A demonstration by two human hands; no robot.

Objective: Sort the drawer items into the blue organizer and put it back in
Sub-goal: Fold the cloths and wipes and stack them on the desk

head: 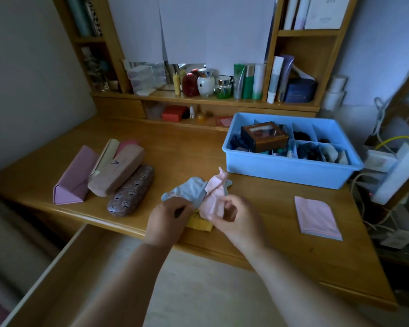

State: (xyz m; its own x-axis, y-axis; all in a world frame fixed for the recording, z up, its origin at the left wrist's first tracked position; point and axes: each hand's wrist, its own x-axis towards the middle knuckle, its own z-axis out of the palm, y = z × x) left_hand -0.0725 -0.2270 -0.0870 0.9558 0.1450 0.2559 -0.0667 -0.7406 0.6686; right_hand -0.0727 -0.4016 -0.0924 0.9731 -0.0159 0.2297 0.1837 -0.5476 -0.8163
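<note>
Pinching a crumpled pink cloth [214, 197], the right hand [236, 218] works at the desk's [198, 147] front edge while the left hand [168, 220] grips a blue cloth [187, 191] — both look light, limp, best taken by corners. The blue organizer [291, 172] sits behind to the right, well apart.
</note>
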